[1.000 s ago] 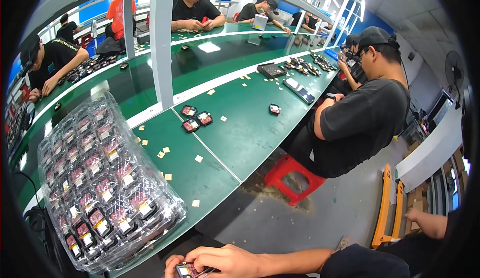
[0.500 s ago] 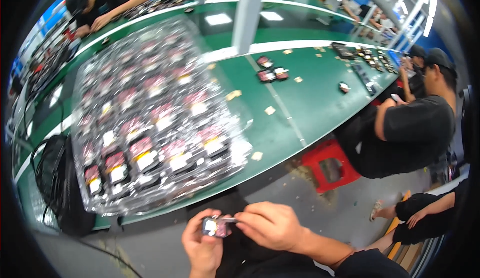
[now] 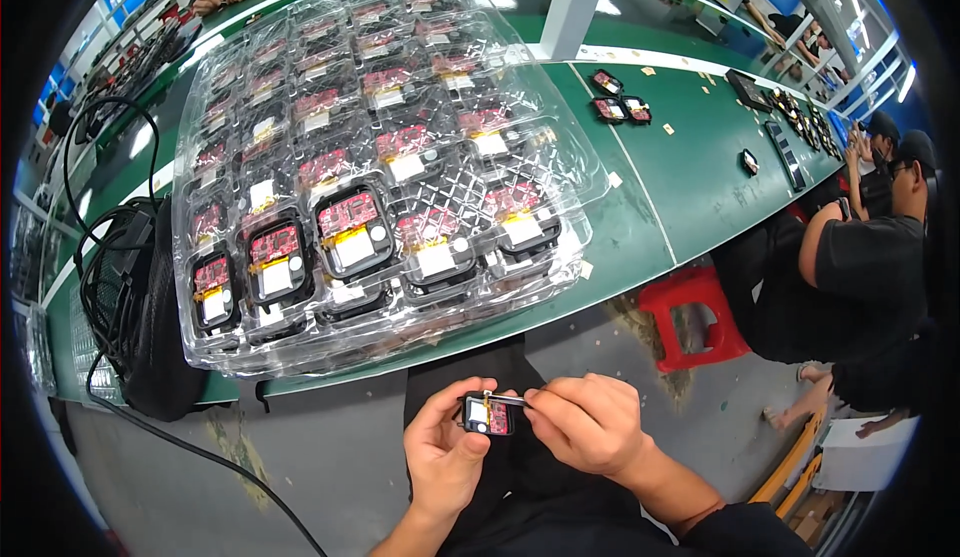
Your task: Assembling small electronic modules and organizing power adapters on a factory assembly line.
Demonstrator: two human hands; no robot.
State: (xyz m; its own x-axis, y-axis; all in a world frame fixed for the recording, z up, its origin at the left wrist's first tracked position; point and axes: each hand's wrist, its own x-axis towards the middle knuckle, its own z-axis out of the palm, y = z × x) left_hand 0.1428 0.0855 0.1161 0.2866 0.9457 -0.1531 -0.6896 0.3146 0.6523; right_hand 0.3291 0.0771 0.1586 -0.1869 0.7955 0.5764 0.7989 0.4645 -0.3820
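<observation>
My left hand (image 3: 443,459) is closed around a small black device case (image 3: 488,429), shaped like a square watch body, with its open side up. Inside the case show a red circuit board, a white block and a strip of yellow film. Slim metal tweezers (image 3: 512,400) are pinched in the fingers of my right hand (image 3: 592,425). Their tips reach the upper edge of the case, beside the yellow strip. Whether they grip anything there is too small to tell. Both hands are in front of the bench edge, over my lap.
Stacked clear plastic trays (image 3: 400,302) holding several similar devices cover the left of the green bench (image 3: 690,172). Three devices (image 3: 620,107) lie to their right. A black cable bundle (image 3: 110,257) hangs at the left. A red stool (image 3: 690,317) and a seated co-worker (image 3: 860,267) are at the right.
My view has turned, so the trays and bench sit higher and further right. Both hands also appear further right, still holding the case and tweezers. The picture is sharper now.
</observation>
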